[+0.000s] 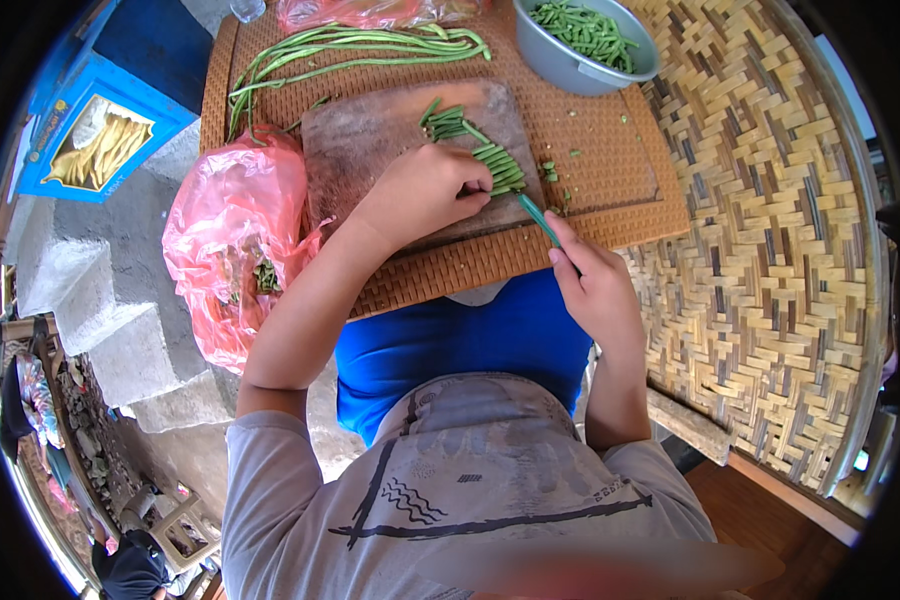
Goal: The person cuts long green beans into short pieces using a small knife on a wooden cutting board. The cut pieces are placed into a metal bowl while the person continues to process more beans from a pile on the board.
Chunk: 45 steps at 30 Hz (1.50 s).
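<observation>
A wooden cutting board (360, 142) lies on a woven brown table (450, 262). Cut green long beans (501, 165) rest near the board's right side. My left hand (450, 180) is bent over the board with its fingers curled beside these pieces; whether it grips any is hidden. In my right hand (592, 274) is a knife with a green handle (541, 219), held at the board's lower right corner; its blade is hard to see. Uncut long beans (360, 46) stretch across the table behind the board. A grey plastic basin (596, 75) at the back right holds cut beans.
A pink plastic bag (232, 187) with plant scraps hangs at the table's left edge. Another pink bag (382, 11) lies at the back. Woven bamboo matting (757, 225) stands on the right. At left are a blue box (150, 67) and concrete steps (127, 330); a person (131, 562) is lower left.
</observation>
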Available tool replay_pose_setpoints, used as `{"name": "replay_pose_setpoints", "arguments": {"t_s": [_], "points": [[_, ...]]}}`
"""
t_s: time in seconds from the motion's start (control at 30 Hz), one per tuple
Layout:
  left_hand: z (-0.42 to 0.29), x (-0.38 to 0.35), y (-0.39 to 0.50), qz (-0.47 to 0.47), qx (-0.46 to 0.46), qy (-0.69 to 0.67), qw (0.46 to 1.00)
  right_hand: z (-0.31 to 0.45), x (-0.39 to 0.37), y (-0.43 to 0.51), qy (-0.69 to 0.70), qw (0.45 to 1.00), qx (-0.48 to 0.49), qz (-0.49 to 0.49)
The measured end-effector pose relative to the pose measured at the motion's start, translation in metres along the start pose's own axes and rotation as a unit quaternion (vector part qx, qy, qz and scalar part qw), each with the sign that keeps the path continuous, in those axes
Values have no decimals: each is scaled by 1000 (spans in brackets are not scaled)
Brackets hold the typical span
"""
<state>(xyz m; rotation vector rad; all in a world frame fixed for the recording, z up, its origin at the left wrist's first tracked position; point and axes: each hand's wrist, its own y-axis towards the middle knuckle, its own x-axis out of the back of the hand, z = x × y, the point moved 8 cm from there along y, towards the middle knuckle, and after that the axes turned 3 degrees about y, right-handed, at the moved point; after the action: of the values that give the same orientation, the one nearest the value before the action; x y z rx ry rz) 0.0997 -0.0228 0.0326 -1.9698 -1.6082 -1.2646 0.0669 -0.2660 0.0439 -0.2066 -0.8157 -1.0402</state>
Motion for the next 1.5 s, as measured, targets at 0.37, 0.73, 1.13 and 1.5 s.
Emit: {"name": "replay_pose_setpoints", "arguments": {"t_s": [0.37, 0.73, 1.13, 1.5], "points": [[3, 2, 0, 6, 17, 3, 1000, 1, -2, 4, 20, 1000, 7, -7], [1, 2, -1, -8, -9, -5, 1000, -1, -6, 5, 6, 999, -37, 26], [6, 1, -1, -4, 24, -7, 1000, 12, -15, 6, -4, 999, -15, 49], [10, -2, -1, 2, 23, -1, 1000, 19, -16, 10, -25, 999, 7, 35]]}}
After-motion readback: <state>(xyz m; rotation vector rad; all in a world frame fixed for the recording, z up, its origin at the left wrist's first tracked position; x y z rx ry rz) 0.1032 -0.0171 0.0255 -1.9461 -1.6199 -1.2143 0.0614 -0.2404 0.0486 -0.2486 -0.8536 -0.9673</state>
